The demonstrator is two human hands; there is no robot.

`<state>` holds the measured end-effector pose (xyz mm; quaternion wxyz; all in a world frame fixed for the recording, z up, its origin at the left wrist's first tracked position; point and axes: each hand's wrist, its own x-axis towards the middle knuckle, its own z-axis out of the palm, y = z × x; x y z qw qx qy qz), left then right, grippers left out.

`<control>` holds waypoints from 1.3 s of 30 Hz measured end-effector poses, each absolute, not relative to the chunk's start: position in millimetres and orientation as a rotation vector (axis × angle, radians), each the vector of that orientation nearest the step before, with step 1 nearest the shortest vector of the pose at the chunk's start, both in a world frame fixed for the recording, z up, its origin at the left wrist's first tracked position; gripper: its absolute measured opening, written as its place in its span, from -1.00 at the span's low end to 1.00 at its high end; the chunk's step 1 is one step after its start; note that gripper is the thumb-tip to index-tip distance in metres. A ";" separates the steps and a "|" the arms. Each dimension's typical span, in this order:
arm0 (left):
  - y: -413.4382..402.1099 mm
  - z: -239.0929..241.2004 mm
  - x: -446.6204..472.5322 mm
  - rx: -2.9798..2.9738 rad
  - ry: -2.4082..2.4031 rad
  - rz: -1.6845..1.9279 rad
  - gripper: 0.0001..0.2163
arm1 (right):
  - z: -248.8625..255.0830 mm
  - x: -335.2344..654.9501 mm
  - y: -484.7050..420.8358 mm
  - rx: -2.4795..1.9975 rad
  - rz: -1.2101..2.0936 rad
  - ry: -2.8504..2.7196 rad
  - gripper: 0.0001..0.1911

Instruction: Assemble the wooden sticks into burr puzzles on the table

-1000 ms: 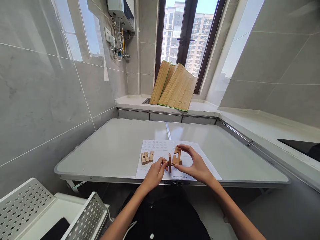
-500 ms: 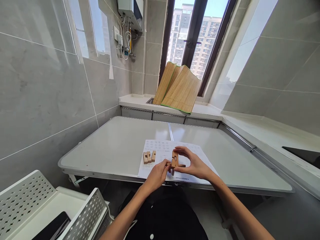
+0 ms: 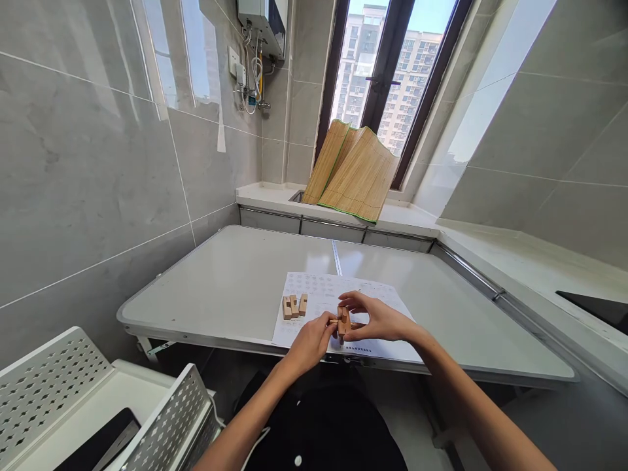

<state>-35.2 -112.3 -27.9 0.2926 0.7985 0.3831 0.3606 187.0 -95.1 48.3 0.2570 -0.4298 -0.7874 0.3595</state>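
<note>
My left hand pinches the left end of a small assembly of notched wooden puzzle blocks, held just above a printed sheet. At the assembly's right side, my right hand has its thumb low and its fingers at the top, gripping it. The fingers partly hide how the blocks fit together. To the left, several loose notched wooden blocks stand side by side on the white printed sheet, which carries rows of small diagrams.
The sheet lies at the front edge of a white folding table. A white perforated rack with a dark flat object stands at lower left. Behind the table, a folded bamboo mat leans by the window on the counter.
The wooden assembly has turned in my hands, so a crosswise block now shows at its front. My right hand has shifted slightly with it. The loose blocks stay put.
</note>
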 end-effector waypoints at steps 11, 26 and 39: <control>-113.0 -32.1 -34.0 2.148 1.051 0.933 -0.82 | 18.7 193.7 -109.8 -1.101 1.067 -2.065 -0.24; -114.8 -25.4 -33.0 2.103 0.980 0.917 -0.82 | 19.6 208.7 -115.2 -1.148 0.872 -2.137 -0.32; -109.9 -33.8 -32.9 2.065 1.025 0.969 -0.77 | 6.9 250.3 -82.3 -1.274 0.845 -1.996 -0.33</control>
